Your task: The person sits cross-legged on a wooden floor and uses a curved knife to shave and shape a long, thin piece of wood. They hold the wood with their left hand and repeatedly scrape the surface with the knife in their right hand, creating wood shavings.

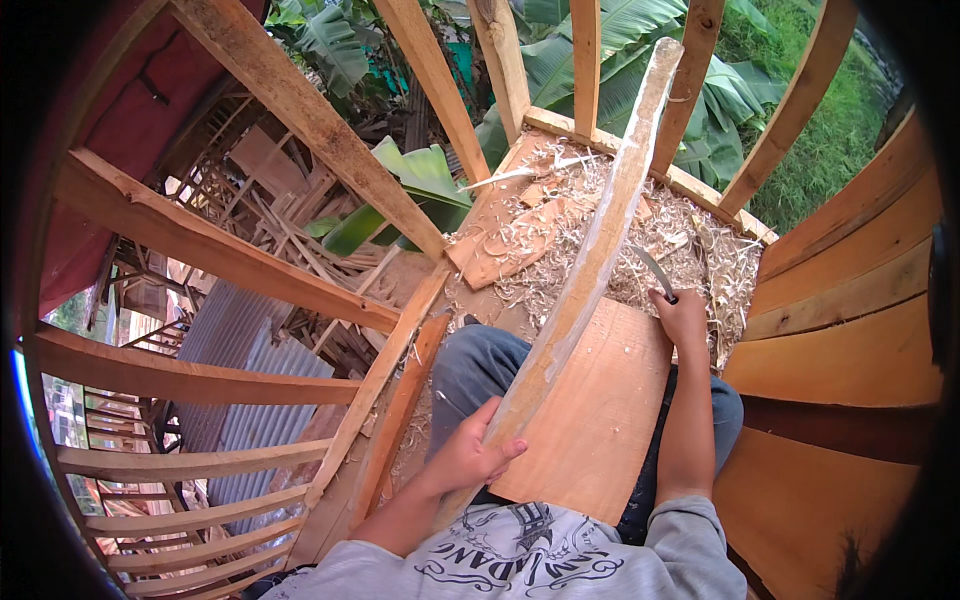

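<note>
My left hand grips the near end of a long pale wooden stick that slants up and away from my lap toward the railing. My right hand is closed around the handle of a curved blade, held just right of the stick's middle. The blade's tip points back toward the stick. A flat brown board lies across my knees under the stick.
Wood shavings and offcuts cover the floor ahead. Wooden railing posts run along the left and far sides. A plank wall stands at right. Corrugated metal roofing and banana leaves lie below, beyond the rail.
</note>
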Demonstrator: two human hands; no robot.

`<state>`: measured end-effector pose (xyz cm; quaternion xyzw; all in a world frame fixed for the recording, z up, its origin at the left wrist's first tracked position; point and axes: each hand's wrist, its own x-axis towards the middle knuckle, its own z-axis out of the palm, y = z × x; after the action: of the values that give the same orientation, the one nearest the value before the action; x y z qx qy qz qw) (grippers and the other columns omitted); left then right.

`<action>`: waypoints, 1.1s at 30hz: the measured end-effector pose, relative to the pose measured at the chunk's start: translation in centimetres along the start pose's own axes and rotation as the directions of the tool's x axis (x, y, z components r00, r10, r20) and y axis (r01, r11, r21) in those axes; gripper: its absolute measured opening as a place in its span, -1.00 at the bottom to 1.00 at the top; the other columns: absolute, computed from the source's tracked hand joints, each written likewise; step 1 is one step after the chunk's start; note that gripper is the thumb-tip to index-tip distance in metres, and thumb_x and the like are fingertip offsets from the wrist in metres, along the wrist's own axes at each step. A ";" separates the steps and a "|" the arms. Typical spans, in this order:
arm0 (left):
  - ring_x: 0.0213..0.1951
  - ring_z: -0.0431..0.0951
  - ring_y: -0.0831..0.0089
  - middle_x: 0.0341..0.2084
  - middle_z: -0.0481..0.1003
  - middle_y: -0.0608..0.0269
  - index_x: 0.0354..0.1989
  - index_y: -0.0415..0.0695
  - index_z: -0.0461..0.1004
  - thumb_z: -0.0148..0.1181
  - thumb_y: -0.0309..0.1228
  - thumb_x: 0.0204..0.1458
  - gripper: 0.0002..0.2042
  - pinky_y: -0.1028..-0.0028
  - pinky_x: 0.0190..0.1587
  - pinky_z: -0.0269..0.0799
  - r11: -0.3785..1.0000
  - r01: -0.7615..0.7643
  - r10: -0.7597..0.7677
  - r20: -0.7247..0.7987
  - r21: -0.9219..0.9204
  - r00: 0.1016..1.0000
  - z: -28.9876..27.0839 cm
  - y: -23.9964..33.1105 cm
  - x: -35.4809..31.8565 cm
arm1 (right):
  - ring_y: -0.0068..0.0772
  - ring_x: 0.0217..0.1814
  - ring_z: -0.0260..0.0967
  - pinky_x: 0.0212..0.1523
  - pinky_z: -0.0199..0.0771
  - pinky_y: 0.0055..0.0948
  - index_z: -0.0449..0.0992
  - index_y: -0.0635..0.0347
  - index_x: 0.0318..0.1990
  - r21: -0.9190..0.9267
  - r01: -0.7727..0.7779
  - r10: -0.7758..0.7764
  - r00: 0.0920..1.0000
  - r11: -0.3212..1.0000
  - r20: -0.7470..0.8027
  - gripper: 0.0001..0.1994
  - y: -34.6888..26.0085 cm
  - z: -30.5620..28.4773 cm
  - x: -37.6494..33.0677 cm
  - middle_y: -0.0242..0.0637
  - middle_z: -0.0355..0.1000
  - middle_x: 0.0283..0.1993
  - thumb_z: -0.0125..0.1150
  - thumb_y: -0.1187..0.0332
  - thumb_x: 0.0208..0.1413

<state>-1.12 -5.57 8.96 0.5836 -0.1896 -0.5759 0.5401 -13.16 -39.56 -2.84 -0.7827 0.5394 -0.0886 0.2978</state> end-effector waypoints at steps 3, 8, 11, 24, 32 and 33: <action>-0.71 0.22 0.74 -0.61 0.30 0.43 0.12 -0.22 0.17 0.18 -0.42 0.12 -0.56 0.64 -0.69 0.15 1.000 -0.011 0.012 0.072 -0.005 0.997 -0.1 0.0 -0.2 | 0.08 -0.49 0.44 -0.39 0.39 -0.11 0.57 0.40 -0.47 -0.090 0.058 -0.057 0.998 0.994 0.014 -0.50 -0.4 -0.2 -1.2 0.09 0.43 -0.58 0.27 -0.02 -0.05; -0.70 0.29 0.73 -0.65 0.31 0.43 0.06 -0.26 0.22 0.20 -0.43 0.10 -0.59 0.66 -0.69 0.23 0.995 -0.056 0.047 0.100 0.086 0.994 0.0 0.0 -0.7 | 0.14 -0.46 0.45 -0.37 0.41 -0.11 0.53 0.44 -0.55 -0.085 0.047 -0.050 0.998 0.995 -0.043 -0.49 0.6 0.1 -1.4 0.16 0.42 -0.58 0.29 -0.01 -0.08; -0.69 0.33 0.71 -0.64 0.35 0.39 0.04 -0.27 0.24 0.20 -0.43 0.09 -0.62 0.65 -0.67 0.29 0.991 -0.124 0.117 0.129 0.051 0.985 -0.4 -0.7 -1.3 | 0.16 -0.44 0.46 -0.35 0.42 -0.11 0.53 0.45 -0.55 -0.129 0.087 -0.099 0.991 0.988 -0.091 -0.48 1.0 0.8 -1.7 0.17 0.42 -0.58 0.31 -0.01 -0.11; -0.70 0.27 0.75 -0.61 0.32 0.45 -0.02 -0.16 0.30 0.18 -0.40 0.09 -0.69 0.66 -0.67 0.18 0.944 -0.327 0.330 0.089 -0.039 0.940 -1.9 -2.2 -7.0 | -0.55 -0.81 0.15 -0.74 0.14 -0.45 0.51 0.39 -0.62 0.120 0.077 -0.077 0.997 0.990 -0.004 -0.57 0.4 -1.6 -8.5 -0.33 0.30 -0.76 0.22 0.12 0.03; -0.67 0.15 0.73 -0.62 0.21 0.48 -0.16 -0.13 0.29 0.09 -0.41 0.14 -0.83 0.63 -0.65 0.09 0.941 -0.199 0.280 0.299 -0.273 0.912 -2.4 -2.2 -9.5 | -0.63 -0.88 -0.03 -0.87 -0.12 -0.59 0.22 0.14 -0.77 0.614 0.077 0.042 0.983 0.785 -0.178 -0.33 -5.2 -5.5 -12.9 -0.42 0.14 -0.82 -0.13 -0.21 0.21; -0.66 0.15 0.73 -0.61 0.21 0.47 -0.16 -0.13 0.28 0.09 -0.42 0.14 -0.83 0.64 -0.65 0.08 0.937 -0.158 0.258 0.316 -0.310 0.913 -2.4 -2.0 -9.4 | -0.64 -0.87 -0.04 -0.87 -0.14 -0.59 0.18 0.11 -0.77 0.621 0.155 -0.046 0.981 0.768 -0.187 -0.34 -5.4 -5.5 -13.3 -0.44 0.11 -0.83 -0.15 -0.21 0.21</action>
<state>-2.35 4.06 11.04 0.3657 -0.2620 -0.6303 0.6328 -16.77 -28.37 7.01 -0.6549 0.4574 -0.3435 0.4940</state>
